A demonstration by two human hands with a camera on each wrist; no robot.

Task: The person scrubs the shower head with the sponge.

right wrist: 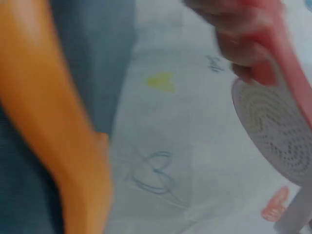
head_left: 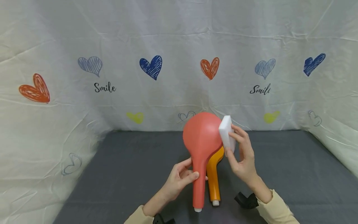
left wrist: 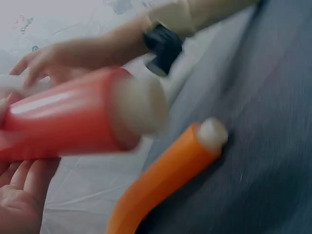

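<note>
My left hand (head_left: 176, 182) grips the handle of a coral-red shower head (head_left: 202, 137), with the thumb across its front. The shower head is upright, its smooth back showing in the head view. In the right wrist view its pale, perforated spray face (right wrist: 273, 129) shows. My right hand (head_left: 244, 157) pinches a white sponge block (head_left: 227, 132) between thumb and fingers at the right rim of the red head; it appears to touch there. Behind the red handle, an orange shower head (head_left: 213, 182) lies on the table, its upper part partly hidden.
Dark grey cloth covers the table (head_left: 139, 168). A white sheet (head_left: 173, 93) with printed hearts and "Smile" lettering hangs behind and along both sides. A black strap (head_left: 246, 200) is by the right wrist. The white handle end (left wrist: 141, 105) is blurred in the left wrist view.
</note>
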